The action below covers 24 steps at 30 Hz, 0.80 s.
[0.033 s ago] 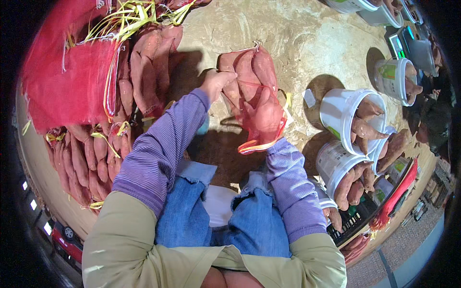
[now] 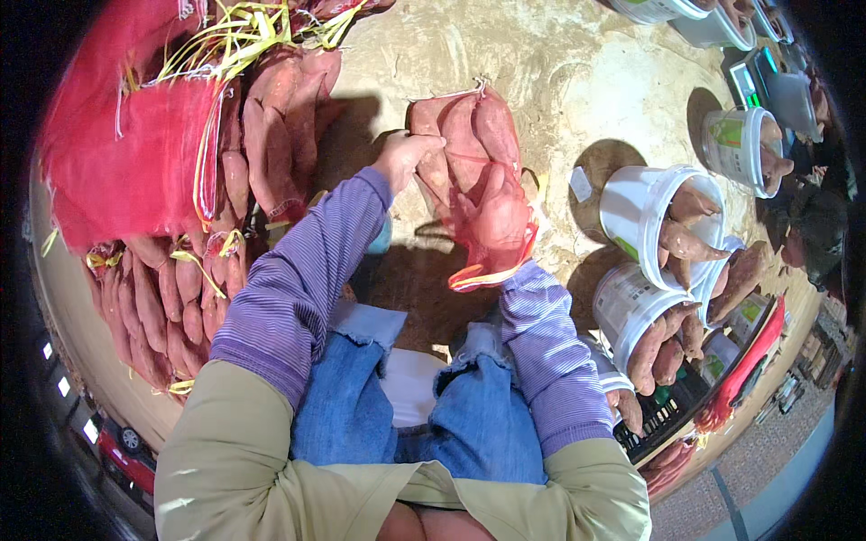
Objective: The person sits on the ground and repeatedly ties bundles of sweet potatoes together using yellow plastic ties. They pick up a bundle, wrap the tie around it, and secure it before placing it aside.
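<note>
My left hand (image 2: 397, 158) grips the upper left of a red mesh bag (image 2: 474, 122) holding several long pink sweet potatoes, its thumb over the side. My right hand (image 2: 489, 216) is inside the bag's lower right part, seen hazily through the mesh near the potatoes; whether its fingers are closed on anything is unclear. The bag's striped hem (image 2: 478, 278) hangs around that wrist.
Mesh sacks of sweet potatoes (image 2: 158, 307), red fabric (image 2: 126, 153) and yellow ties (image 2: 225, 36) crowd the left. On the right stand white buckets of potatoes (image 2: 631, 207), a black crate (image 2: 636, 424) and a scale (image 2: 744, 86).
My right hand and the mesh over it have shifted very slightly. My left hand holds the same position.
</note>
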Available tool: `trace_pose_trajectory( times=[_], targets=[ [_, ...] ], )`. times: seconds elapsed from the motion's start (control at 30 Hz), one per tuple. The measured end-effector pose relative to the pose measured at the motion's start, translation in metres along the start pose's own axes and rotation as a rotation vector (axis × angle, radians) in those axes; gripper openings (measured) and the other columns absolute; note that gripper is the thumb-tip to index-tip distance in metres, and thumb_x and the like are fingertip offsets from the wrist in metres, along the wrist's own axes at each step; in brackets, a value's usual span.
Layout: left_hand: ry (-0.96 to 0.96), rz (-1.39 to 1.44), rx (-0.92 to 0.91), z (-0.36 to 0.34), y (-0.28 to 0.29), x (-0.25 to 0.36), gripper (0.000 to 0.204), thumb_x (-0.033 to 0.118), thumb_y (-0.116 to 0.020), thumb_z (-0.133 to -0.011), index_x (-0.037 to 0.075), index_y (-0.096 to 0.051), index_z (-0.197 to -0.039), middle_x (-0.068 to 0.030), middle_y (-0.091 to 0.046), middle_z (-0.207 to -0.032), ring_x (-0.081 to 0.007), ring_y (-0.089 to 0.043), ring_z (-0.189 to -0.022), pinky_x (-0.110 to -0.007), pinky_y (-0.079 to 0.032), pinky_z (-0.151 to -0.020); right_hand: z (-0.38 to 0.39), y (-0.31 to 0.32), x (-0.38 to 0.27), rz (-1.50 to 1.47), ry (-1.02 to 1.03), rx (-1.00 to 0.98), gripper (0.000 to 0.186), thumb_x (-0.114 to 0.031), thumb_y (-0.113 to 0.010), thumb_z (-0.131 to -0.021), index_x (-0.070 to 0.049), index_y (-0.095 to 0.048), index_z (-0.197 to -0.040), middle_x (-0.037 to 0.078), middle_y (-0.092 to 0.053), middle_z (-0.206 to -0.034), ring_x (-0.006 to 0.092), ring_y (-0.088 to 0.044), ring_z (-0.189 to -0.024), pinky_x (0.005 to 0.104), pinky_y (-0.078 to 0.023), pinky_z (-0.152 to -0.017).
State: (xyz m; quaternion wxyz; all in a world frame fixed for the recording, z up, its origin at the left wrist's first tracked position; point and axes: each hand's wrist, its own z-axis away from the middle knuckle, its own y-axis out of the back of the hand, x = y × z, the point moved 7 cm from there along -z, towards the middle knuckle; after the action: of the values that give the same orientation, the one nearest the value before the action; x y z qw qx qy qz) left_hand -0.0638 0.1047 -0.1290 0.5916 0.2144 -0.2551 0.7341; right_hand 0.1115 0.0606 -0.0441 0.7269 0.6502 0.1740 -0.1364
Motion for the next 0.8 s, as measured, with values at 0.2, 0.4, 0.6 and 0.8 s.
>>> trace_pose_trajectory(
  times=[0.2, 0.4, 0.6, 0.8],
  targets=[
    [-0.222, -0.088, 0.203, 0.007, 0.007, 0.002, 0.021, 0.014, -0.076, -0.079, 0.002, -0.064, -0.091, -0.0046, -0.064, -0.079, -0.0155, -0.060, -0.071, -0.030, -0.049, -0.067, -0.001, -0.010, 0.006, -0.007, -0.075, -0.090, 0.053, -0.034, -0.074, -0.072, -0.001, -0.051, -0.107, 0.022, -0.063, -0.094, 0.0408, -0.062, -0.079, 0.0485, -0.051, -0.068],
    [-0.392, -0.089, 0.273, -0.003, 0.028, -0.006, 0.025, 0.009, -0.071, -0.080, -0.002, -0.065, -0.102, -0.0076, -0.069, -0.094, -0.0168, -0.064, -0.081, -0.033, -0.052, -0.073, 0.004, -0.002, 0.015, -0.212, -0.098, 0.114, 0.057, -0.036, -0.073, -0.078, 0.000, -0.044, -0.112, 0.025, -0.064, -0.082, 0.0414, -0.064, -0.068, 0.0495, -0.050, -0.059],
    [-0.427, -0.239, 0.373, -0.005, 0.022, -0.003, 0.035, 0.014, -0.075, -0.080, -0.003, -0.056, -0.104, -0.0124, -0.067, -0.097, -0.0196, -0.064, -0.086, -0.033, -0.051, -0.076, -0.003, -0.018, 0.028, -0.156, -0.161, -0.146, 0.051, -0.034, -0.072, -0.080, 0.002, -0.050, -0.108, 0.028, -0.064, -0.088, 0.0436, -0.065, -0.076, 0.0489, -0.050, -0.064],
    [-0.441, -0.223, 0.420, -0.002, 0.033, -0.009, 0.045, 0.021, -0.079, -0.075, -0.006, -0.054, -0.102, -0.0181, -0.065, -0.097, -0.0254, -0.064, -0.087, -0.037, -0.051, -0.078, 0.003, -0.014, 0.025, -0.089, -0.196, -0.098, 0.039, -0.030, -0.068, -0.085, 0.003, -0.055, -0.102, 0.026, -0.064, -0.089, 0.0417, -0.064, -0.078, 0.0482, -0.050, -0.069]
  ],
)
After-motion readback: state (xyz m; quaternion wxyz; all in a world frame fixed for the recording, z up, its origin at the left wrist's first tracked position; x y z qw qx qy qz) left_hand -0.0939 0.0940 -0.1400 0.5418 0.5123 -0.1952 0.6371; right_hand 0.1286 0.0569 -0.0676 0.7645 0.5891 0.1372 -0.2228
